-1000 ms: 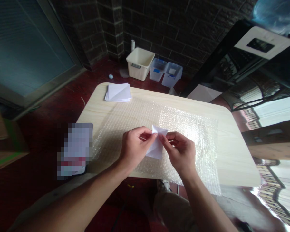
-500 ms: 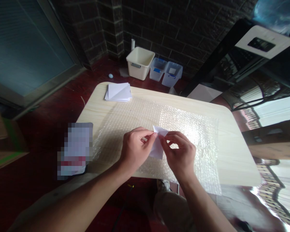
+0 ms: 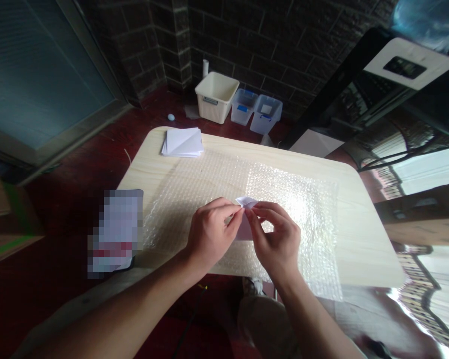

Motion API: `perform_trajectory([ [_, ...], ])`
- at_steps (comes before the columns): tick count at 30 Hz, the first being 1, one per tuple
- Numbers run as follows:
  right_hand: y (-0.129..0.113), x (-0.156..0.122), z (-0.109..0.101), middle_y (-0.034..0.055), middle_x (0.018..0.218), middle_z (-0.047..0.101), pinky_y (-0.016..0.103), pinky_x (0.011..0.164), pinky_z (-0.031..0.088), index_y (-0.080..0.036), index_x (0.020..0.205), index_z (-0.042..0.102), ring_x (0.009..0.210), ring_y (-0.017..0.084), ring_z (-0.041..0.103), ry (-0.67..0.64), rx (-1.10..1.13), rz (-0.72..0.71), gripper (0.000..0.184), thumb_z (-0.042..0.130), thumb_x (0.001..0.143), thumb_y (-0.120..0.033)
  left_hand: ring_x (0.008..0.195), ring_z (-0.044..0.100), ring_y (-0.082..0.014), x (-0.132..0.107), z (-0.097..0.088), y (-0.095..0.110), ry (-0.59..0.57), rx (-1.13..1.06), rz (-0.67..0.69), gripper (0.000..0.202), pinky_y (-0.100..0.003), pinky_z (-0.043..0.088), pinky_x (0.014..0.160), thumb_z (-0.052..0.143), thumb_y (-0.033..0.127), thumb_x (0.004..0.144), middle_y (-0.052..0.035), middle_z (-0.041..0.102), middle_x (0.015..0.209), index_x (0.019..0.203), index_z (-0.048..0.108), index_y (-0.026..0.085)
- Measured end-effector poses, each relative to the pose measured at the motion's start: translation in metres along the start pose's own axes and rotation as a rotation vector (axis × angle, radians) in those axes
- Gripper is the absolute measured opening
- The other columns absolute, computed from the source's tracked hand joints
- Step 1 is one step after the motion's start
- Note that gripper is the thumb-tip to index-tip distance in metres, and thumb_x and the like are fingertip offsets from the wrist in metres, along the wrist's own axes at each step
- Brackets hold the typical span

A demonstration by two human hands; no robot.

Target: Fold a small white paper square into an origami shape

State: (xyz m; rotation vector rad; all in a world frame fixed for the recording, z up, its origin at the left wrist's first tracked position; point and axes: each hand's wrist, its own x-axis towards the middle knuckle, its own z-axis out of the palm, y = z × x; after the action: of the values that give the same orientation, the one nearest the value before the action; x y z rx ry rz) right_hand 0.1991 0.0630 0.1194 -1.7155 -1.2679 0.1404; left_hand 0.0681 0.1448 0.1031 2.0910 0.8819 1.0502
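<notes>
A small folded piece of white paper (image 3: 246,202) is pinched between both my hands above a sheet of bubble wrap (image 3: 292,199) on a light wooden table (image 3: 362,239). My left hand (image 3: 209,234) grips its left side with thumb and fingers closed. My right hand (image 3: 275,239) pinches its right side, fingers curled. Most of the paper is hidden between my fingers; only its top edge shows. A stack of white paper sheets (image 3: 182,142) lies at the table's far left corner.
A pixelated object (image 3: 115,232) sits at the table's left edge. On the floor behind the table stand a cream bin (image 3: 217,97) and two clear plastic boxes (image 3: 256,109). A dark stand (image 3: 359,80) rises at the right.
My hands have drawn closer together, and the paper has been folded smaller; less of it shows between my fingers than a second ago.
</notes>
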Motion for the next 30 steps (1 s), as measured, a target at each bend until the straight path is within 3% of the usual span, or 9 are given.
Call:
perform_trajectory([
  [9, -0.0001, -0.0002, 0.0016, 0.0078, 0.098, 0.080, 0.032, 0.068, 0.063, -0.020, 0.091, 0.081, 0.084, 0.020, 0.076, -0.015, 0.036, 0.022, 0.010, 0.072, 0.095, -0.022, 0.070, 0.068, -0.0149, 0.0002, 0.0009, -0.0004, -0.008, -0.017, -0.029, 0.020, -0.027, 0.051, 0.066, 0.065, 0.019, 0.098, -0.0050, 0.075, 0.082, 0.084, 0.078, 0.016],
  [15, 0.0031, -0.0027, 0.0018, 0.0051, 0.083, 0.080, 0.029, 0.061, 0.062, -0.019, 0.084, 0.078, 0.069, 0.018, 0.075, -0.009, 0.117, 0.264, 0.016, 0.078, 0.089, -0.034, 0.067, 0.066, -0.0143, 0.0012, 0.0031, -0.0010, 0.025, -0.024, -0.031, 0.014, -0.025, 0.049, 0.063, 0.070, 0.015, 0.090, -0.0026, 0.072, 0.076, 0.078, 0.075, 0.017],
  [21, 0.0047, 0.0031, -0.0020, 0.0039, 0.066, 0.076, 0.024, 0.048, 0.049, -0.018, 0.069, 0.076, 0.053, 0.018, 0.072, -0.042, 0.074, 0.424, 0.032, 0.082, 0.084, -0.046, 0.068, 0.067, -0.0149, -0.0019, 0.0035, 0.0011, -0.004, 0.070, 0.075, 0.022, -0.027, 0.049, 0.066, 0.067, 0.015, 0.093, -0.0029, 0.073, 0.075, 0.072, 0.075, 0.018],
  [26, 0.0023, 0.0024, -0.0023, 0.0035, 0.064, 0.075, 0.024, 0.048, 0.048, -0.018, 0.068, 0.074, 0.052, 0.018, 0.071, -0.015, 0.030, 0.414, 0.033, 0.078, 0.087, -0.046, 0.069, 0.068, -0.0144, -0.0034, 0.0052, 0.0032, -0.002, 0.078, 0.093, 0.024, -0.026, 0.050, 0.067, 0.066, 0.016, 0.094, -0.0026, 0.073, 0.075, 0.072, 0.075, 0.019],
  [30, 0.0034, -0.0008, 0.0002, 0.0029, 0.069, 0.074, 0.024, 0.053, 0.054, -0.019, 0.071, 0.072, 0.056, 0.015, 0.069, 0.016, -0.018, 0.230, 0.029, 0.073, 0.094, -0.038, 0.069, 0.069, -0.0152, -0.0032, 0.0059, 0.0024, -0.001, 0.067, 0.036, 0.021, -0.027, 0.050, 0.068, 0.068, 0.017, 0.093, -0.0027, 0.074, 0.076, 0.074, 0.076, 0.018],
])
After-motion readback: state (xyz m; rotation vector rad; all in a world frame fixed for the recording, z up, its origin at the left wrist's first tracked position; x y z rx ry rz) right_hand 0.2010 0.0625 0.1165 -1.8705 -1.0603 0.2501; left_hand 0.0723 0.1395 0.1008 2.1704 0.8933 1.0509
